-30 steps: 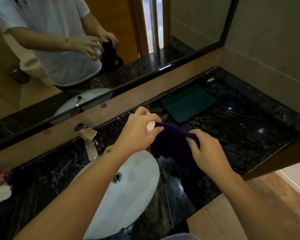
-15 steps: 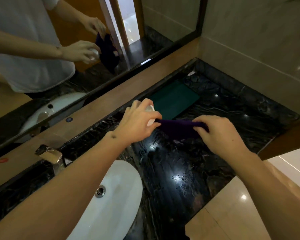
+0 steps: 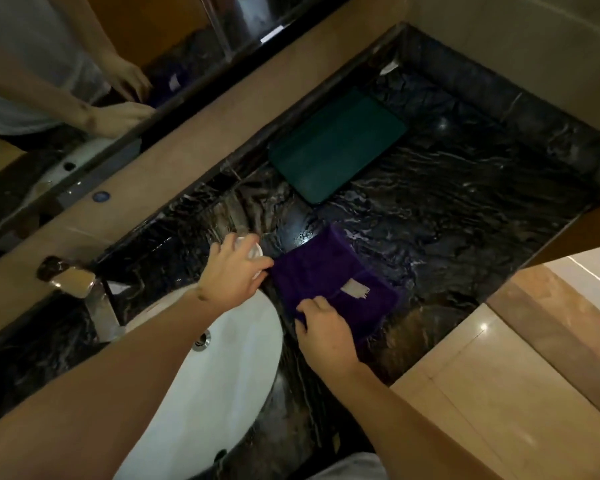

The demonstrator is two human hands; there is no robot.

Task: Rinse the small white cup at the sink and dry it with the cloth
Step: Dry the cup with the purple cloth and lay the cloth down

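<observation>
The small white cup (image 3: 249, 251) sat in the left hand (image 3: 234, 276), whose grip curled round it just above the dark marble surface (image 3: 465, 220), at about one o'clock from the sink (image 3: 222, 375). The purple cloth (image 3: 329, 282) lay flat on the surface at three o'clock from the cup, touching the left fingertips; the right hand (image 3: 323, 329) pinched its near edge. The cup looked ready to be set down.
</observation>
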